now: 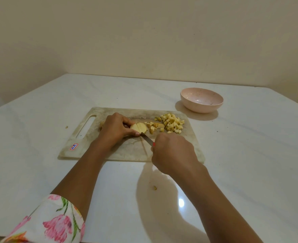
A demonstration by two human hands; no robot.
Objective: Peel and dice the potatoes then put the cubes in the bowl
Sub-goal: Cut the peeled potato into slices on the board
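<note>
On the cutting board (85, 142), left of the frame's centre, a partly sliced potato piece (138, 128) is held down by the curled fingers (128, 122) of the left hand (115, 128). The thumb is seen just beside the knife (146, 139), so a nick could be caused if the blade slips off the cut face. The handle is gripped by the closed right hand (172, 153), lower centre. Further right, cubes (172, 123) are piled near the board's far corner and could be knocked onto the bench (249, 155). No cubes are seen in the bowl (201, 109), upper right of centre
</note>
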